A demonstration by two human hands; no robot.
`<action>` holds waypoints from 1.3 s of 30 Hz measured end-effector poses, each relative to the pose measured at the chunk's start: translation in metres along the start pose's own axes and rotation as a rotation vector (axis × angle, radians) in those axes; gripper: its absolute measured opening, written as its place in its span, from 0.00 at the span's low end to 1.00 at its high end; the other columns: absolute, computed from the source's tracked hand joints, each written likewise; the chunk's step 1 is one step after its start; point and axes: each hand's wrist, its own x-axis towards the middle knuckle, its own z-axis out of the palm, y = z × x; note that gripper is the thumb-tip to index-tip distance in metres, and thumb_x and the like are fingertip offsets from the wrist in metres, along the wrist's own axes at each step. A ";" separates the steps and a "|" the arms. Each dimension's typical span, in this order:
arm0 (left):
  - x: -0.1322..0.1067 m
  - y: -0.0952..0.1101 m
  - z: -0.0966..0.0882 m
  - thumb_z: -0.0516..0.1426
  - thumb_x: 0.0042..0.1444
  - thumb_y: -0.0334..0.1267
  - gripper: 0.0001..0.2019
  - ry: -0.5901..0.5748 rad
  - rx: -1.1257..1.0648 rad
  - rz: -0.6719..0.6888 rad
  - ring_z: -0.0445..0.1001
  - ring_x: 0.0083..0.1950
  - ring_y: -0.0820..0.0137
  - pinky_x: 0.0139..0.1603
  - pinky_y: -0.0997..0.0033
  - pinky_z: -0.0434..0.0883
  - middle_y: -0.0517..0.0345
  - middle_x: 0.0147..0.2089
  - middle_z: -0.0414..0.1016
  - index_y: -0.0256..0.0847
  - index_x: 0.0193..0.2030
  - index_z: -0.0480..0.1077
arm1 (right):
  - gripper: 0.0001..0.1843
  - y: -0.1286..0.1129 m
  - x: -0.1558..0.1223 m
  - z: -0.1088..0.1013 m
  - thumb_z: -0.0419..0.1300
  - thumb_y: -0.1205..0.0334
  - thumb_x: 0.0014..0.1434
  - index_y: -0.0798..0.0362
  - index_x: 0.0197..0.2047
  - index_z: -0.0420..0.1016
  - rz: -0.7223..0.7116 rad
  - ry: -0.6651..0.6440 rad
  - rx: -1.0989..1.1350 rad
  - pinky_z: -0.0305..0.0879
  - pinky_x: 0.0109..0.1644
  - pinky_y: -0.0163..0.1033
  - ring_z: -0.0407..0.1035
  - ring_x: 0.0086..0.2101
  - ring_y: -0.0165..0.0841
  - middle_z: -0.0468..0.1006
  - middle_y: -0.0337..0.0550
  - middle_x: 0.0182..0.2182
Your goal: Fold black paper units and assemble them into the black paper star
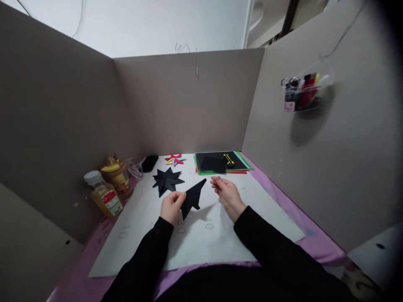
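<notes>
My left hand (173, 206) pinches a folded black paper piece (192, 198) by its left edge, thumb on top. The piece has pointed corners and is held up above the white sheet (226, 247). To its right is my right hand (229, 195), with fingers half curled and a little apart, holding nothing that I can see. Its fingertips are just clear of the paper's upper point. Beyond my left hand a black folded-paper star (168, 180) with several points lies on the sheet.
Behind lie a small multicoloured paper star (175, 160), a black phone-like object (150, 163), and stacked coloured paper (201, 156) with a yellow-and-black cutter (228, 160). Bottles (107, 199) stand left. Grey panels (189, 105) enclose three sides; a plastic holder (302, 92) hangs right.
</notes>
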 end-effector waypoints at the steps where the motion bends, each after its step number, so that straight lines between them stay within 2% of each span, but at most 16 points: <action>1: 0.001 -0.001 0.001 0.58 0.46 0.50 0.17 0.011 -0.042 -0.018 0.59 0.21 0.78 0.22 0.78 0.57 0.65 0.18 0.63 0.36 0.23 0.66 | 0.18 0.001 -0.005 0.003 0.65 0.49 0.44 0.55 0.33 0.74 -0.001 -0.068 -0.030 0.54 0.26 0.32 0.64 0.26 0.28 0.75 0.44 0.30; 3: 0.002 -0.002 0.002 0.59 0.45 0.51 0.17 0.020 -0.105 -0.047 0.60 0.20 0.77 0.21 0.78 0.59 0.65 0.18 0.64 0.36 0.23 0.66 | 0.17 0.007 -0.017 0.012 0.64 0.50 0.44 0.55 0.32 0.74 0.042 -0.282 -0.150 0.51 0.23 0.32 0.62 0.24 0.27 0.73 0.41 0.27; 5: 0.003 -0.004 0.002 0.60 0.44 0.51 0.18 0.021 -0.121 -0.059 0.61 0.19 0.78 0.21 0.78 0.60 0.65 0.18 0.63 0.36 0.22 0.65 | 0.15 0.013 -0.027 0.021 0.65 0.53 0.43 0.57 0.23 0.72 0.065 -0.416 -0.317 0.47 0.22 0.32 0.56 0.19 0.25 0.68 0.37 0.18; 8: 0.007 -0.006 -0.003 0.60 0.44 0.52 0.19 0.086 -0.134 -0.070 0.64 0.20 0.77 0.21 0.78 0.61 0.64 0.18 0.65 0.37 0.21 0.64 | 0.15 0.017 -0.033 0.028 0.64 0.55 0.44 0.57 0.17 0.68 0.062 -0.384 -0.403 0.45 0.22 0.33 0.51 0.17 0.24 0.62 0.34 0.13; 11: 0.009 -0.007 -0.004 0.59 0.45 0.52 0.18 0.122 -0.189 -0.103 0.71 0.27 0.72 0.24 0.77 0.64 0.58 0.25 0.73 0.36 0.27 0.68 | 0.16 0.018 -0.030 0.026 0.63 0.53 0.45 0.56 0.18 0.66 0.056 -0.280 -0.371 0.43 0.22 0.33 0.49 0.16 0.24 0.61 0.33 0.12; 13: 0.008 -0.007 -0.001 0.61 0.43 0.50 0.18 0.026 -0.180 -0.112 0.72 0.29 0.71 0.24 0.77 0.64 0.56 0.29 0.74 0.36 0.32 0.71 | 0.17 0.020 -0.028 0.025 0.62 0.51 0.45 0.55 0.18 0.66 0.049 -0.271 -0.379 0.43 0.21 0.33 0.49 0.16 0.24 0.59 0.33 0.12; 16: 0.005 -0.008 0.003 0.60 0.45 0.49 0.17 -0.102 -0.134 -0.081 0.70 0.26 0.72 0.24 0.76 0.63 0.56 0.26 0.74 0.34 0.32 0.72 | 0.17 0.020 -0.030 0.023 0.60 0.49 0.48 0.57 0.24 0.70 0.010 -0.385 -0.452 0.53 0.25 0.35 0.57 0.20 0.27 0.66 0.38 0.18; 17: 0.004 -0.008 0.003 0.59 0.46 0.49 0.17 -0.100 -0.118 -0.062 0.70 0.26 0.71 0.26 0.75 0.64 0.56 0.26 0.74 0.34 0.31 0.72 | 0.18 0.018 -0.031 0.022 0.59 0.49 0.50 0.57 0.29 0.71 -0.060 -0.372 -0.489 0.58 0.28 0.37 0.62 0.23 0.30 0.70 0.42 0.23; 19: 0.003 -0.008 0.000 0.58 0.49 0.48 0.15 -0.061 -0.017 0.008 0.71 0.29 0.69 0.29 0.73 0.65 0.55 0.27 0.75 0.35 0.32 0.72 | 0.21 0.010 -0.033 0.019 0.57 0.49 0.53 0.57 0.44 0.70 -0.332 -0.214 -0.600 0.62 0.39 0.43 0.67 0.36 0.38 0.72 0.51 0.39; 21: 0.000 -0.007 -0.003 0.57 0.50 0.47 0.13 -0.040 0.188 0.132 0.71 0.30 0.67 0.32 0.71 0.64 0.55 0.28 0.75 0.38 0.30 0.73 | 0.28 -0.002 -0.034 0.015 0.59 0.51 0.52 0.55 0.54 0.63 -0.714 -0.030 -0.812 0.55 0.51 0.49 0.60 0.49 0.44 0.66 0.55 0.51; 23: -0.004 -0.006 -0.003 0.57 0.50 0.44 0.10 -0.060 0.394 0.282 0.71 0.32 0.66 0.35 0.71 0.63 0.54 0.29 0.76 0.42 0.30 0.74 | 0.24 -0.011 -0.036 0.012 0.59 0.56 0.54 0.51 0.54 0.65 -0.960 -0.176 -1.063 0.43 0.57 0.53 0.56 0.52 0.44 0.67 0.52 0.51; 26: -0.011 -0.005 0.001 0.57 0.51 0.43 0.08 -0.110 0.532 0.429 0.72 0.33 0.65 0.37 0.70 0.62 0.52 0.32 0.77 0.44 0.32 0.76 | 0.09 -0.014 -0.039 0.013 0.55 0.63 0.59 0.48 0.42 0.73 -1.085 -0.465 -1.311 0.39 0.56 0.53 0.62 0.44 0.39 0.75 0.44 0.36; 28: -0.012 -0.004 0.002 0.57 0.52 0.42 0.08 -0.117 0.548 0.473 0.72 0.33 0.65 0.37 0.70 0.62 0.51 0.32 0.77 0.45 0.32 0.76 | 0.08 -0.013 -0.041 0.014 0.54 0.64 0.59 0.50 0.35 0.74 -1.093 -0.516 -1.374 0.44 0.52 0.50 0.62 0.39 0.36 0.75 0.42 0.31; 33: -0.002 0.001 -0.017 0.58 0.50 0.42 0.06 0.003 0.465 0.429 0.72 0.33 0.65 0.38 0.72 0.62 0.52 0.31 0.77 0.44 0.30 0.76 | 0.08 -0.022 -0.033 0.009 0.54 0.63 0.58 0.53 0.30 0.73 -0.958 -0.366 -1.208 0.51 0.43 0.43 0.62 0.36 0.36 0.73 0.45 0.28; 37: 0.007 0.003 -0.029 0.57 0.50 0.44 0.09 0.133 0.312 0.287 0.72 0.35 0.66 0.38 0.72 0.64 0.54 0.31 0.76 0.42 0.28 0.75 | 0.09 -0.024 -0.024 0.006 0.55 0.59 0.57 0.52 0.27 0.68 -0.663 -0.192 -0.828 0.57 0.35 0.39 0.62 0.29 0.34 0.69 0.41 0.25; 39: 0.008 0.002 -0.024 0.55 0.52 0.46 0.12 0.092 0.165 0.191 0.72 0.37 0.65 0.38 0.71 0.65 0.52 0.34 0.77 0.40 0.31 0.74 | 0.11 -0.016 -0.024 0.009 0.56 0.56 0.55 0.52 0.25 0.64 -0.428 -0.188 -0.649 0.56 0.28 0.36 0.61 0.23 0.31 0.66 0.36 0.19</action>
